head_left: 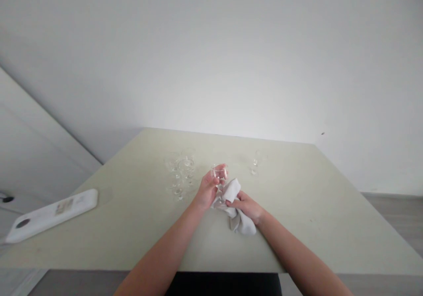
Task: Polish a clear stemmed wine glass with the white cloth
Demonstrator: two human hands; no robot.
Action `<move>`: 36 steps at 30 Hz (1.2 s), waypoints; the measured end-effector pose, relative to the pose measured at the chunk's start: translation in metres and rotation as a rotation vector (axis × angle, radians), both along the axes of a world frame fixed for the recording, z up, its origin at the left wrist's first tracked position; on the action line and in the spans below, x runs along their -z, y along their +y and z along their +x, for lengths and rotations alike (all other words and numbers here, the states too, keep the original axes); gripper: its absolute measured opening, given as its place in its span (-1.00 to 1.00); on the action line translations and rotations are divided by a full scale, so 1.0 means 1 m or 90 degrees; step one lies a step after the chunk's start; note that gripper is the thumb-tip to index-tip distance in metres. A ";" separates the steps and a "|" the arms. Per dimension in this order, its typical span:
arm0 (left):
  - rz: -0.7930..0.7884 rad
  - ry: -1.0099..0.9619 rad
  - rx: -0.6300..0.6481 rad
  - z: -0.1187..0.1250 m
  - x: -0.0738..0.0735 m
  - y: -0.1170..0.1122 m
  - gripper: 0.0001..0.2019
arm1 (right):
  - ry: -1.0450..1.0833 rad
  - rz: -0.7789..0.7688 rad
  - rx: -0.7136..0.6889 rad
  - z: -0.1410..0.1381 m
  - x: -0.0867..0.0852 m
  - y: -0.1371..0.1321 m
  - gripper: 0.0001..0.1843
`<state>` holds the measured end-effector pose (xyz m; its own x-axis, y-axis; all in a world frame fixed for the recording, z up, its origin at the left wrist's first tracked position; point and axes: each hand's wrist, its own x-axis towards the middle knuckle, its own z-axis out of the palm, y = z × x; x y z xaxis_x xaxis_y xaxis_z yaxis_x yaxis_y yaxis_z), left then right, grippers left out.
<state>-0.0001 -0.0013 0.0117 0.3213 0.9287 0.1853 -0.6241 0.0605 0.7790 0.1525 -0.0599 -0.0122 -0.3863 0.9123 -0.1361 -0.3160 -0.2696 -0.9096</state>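
My left hand (207, 190) is closed around a small clear glass (219, 172), held above the pale green table (132, 225). My right hand (247, 206) grips a white cloth (235, 208) just beside and below the glass; the cloth's top touches the glass and its lower end hangs toward the table. Both forearms reach in from the bottom edge.
Several clear stemmed glasses (180, 175) stand grouped to the left of my hands. One more small glass (255, 164) stands alone to the right, farther back. A white flat board (49, 214) lies on the table's left edge. White walls rise behind.
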 end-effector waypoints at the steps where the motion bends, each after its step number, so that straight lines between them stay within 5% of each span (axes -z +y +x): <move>1: -0.002 0.002 -0.003 0.000 0.000 0.000 -0.31 | 0.000 -0.001 0.000 0.000 -0.001 0.000 -0.58; 15: -0.001 0.018 0.005 0.001 0.003 0.000 -0.33 | -0.104 0.051 0.001 0.001 -0.005 0.001 -0.60; 36: 0.077 0.127 0.042 0.007 -0.002 -0.013 -0.38 | -0.280 0.215 -0.147 0.006 -0.010 -0.004 -0.55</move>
<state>0.0065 -0.0147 0.0142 0.4223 0.8794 0.2198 -0.4544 -0.0044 0.8908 0.1585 -0.0641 -0.0024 -0.5528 0.8321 -0.0450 0.1423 0.0410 -0.9890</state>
